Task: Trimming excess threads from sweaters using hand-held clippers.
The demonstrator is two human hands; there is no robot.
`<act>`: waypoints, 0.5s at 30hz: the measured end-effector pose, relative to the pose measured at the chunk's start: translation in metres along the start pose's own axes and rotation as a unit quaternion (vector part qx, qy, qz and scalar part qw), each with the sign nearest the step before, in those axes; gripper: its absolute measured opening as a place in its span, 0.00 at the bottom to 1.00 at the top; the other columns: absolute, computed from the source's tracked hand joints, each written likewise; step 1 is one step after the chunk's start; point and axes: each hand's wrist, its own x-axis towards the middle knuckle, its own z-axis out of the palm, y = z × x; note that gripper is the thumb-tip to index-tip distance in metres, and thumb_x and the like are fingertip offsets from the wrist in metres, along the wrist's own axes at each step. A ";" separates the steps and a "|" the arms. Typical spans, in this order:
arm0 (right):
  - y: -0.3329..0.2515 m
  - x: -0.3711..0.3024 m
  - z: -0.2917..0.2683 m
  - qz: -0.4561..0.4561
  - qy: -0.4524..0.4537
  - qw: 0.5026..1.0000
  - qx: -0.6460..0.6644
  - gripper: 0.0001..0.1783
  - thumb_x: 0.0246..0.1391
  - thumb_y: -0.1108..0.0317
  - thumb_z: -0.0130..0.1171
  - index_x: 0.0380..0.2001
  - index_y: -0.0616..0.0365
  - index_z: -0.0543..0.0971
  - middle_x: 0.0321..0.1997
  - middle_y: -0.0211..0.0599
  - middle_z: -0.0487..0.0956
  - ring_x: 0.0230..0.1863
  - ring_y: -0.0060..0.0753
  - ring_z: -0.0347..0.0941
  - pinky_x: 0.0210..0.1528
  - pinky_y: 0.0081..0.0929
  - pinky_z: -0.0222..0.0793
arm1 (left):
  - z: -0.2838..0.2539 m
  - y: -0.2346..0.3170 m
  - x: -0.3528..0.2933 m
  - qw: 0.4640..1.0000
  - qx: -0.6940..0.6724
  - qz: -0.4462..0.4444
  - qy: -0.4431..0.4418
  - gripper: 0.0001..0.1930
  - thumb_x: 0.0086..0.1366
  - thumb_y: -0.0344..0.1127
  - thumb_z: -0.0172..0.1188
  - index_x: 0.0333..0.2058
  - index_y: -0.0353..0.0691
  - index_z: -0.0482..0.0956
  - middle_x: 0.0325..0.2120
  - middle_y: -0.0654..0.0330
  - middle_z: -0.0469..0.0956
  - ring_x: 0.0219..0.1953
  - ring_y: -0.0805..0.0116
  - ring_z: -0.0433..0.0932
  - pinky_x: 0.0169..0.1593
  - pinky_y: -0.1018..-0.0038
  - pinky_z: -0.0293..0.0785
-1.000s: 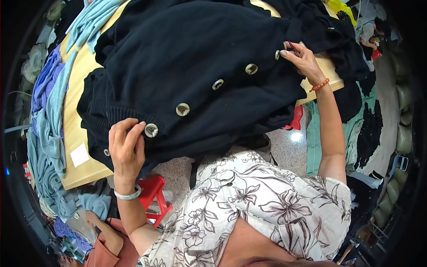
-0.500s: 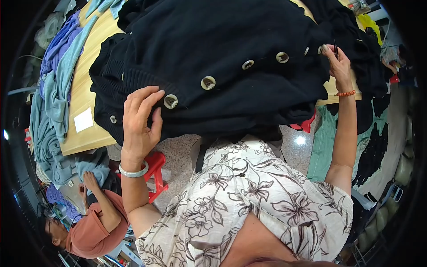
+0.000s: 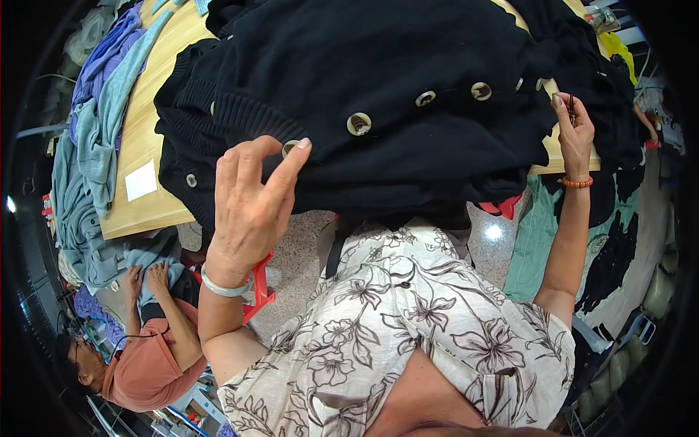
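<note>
A black knitted cardigan with ribbed edging lies spread over the table in front of me. Large pale-rimmed buttons, among them one round button, run in a slanting row across it. My left hand is over the cardigan's near left part, thumb and bent fingers apart on either side of a button that they partly cover. At the right end of the row, my right hand is closed around small dark thread snips, its fingertips just off the cloth beside the last button.
Grey-green and purple knits hang over the left side of the wooden table, near a white paper square. A co-worker handles grey cloth at lower left. A red stool stands below; green fabric lies at right.
My left hand has shifted right, its thumb now reaching across the button's edge. My right hand has drawn away from the end button, slightly right and nearer me, still holding the thread snips.
</note>
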 end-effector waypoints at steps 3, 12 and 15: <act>0.002 -0.003 0.000 -0.012 -0.003 1.000 -0.005 0.12 0.65 0.65 0.60 0.42 0.63 0.81 0.34 0.21 0.77 0.36 0.10 0.68 0.40 0.10 0.65 | -0.002 0.003 0.004 1.000 0.018 0.011 -0.021 0.29 0.49 0.21 0.65 0.53 0.43 0.78 0.42 0.55 0.72 0.43 0.56 0.72 0.47 0.62 0.68; -0.005 -0.009 0.001 -0.018 -0.016 1.000 -0.007 0.11 0.66 0.65 0.59 0.42 0.63 0.80 0.35 0.22 0.78 0.37 0.12 0.70 0.43 0.12 0.66 | 0.009 -0.005 -0.016 0.994 0.050 0.036 0.089 0.23 0.47 0.21 0.68 0.45 0.41 0.82 0.35 0.60 0.73 0.36 0.62 0.72 0.41 0.67 0.69; -0.005 -0.009 0.004 -0.026 -0.023 0.999 -0.008 0.11 0.66 0.65 0.59 0.43 0.63 0.80 0.36 0.23 0.79 0.39 0.13 0.72 0.45 0.13 0.68 | 0.016 -0.004 -0.018 0.988 0.100 0.069 0.091 0.19 0.53 0.24 0.66 0.46 0.42 0.83 0.34 0.62 0.73 0.35 0.65 0.72 0.39 0.68 0.68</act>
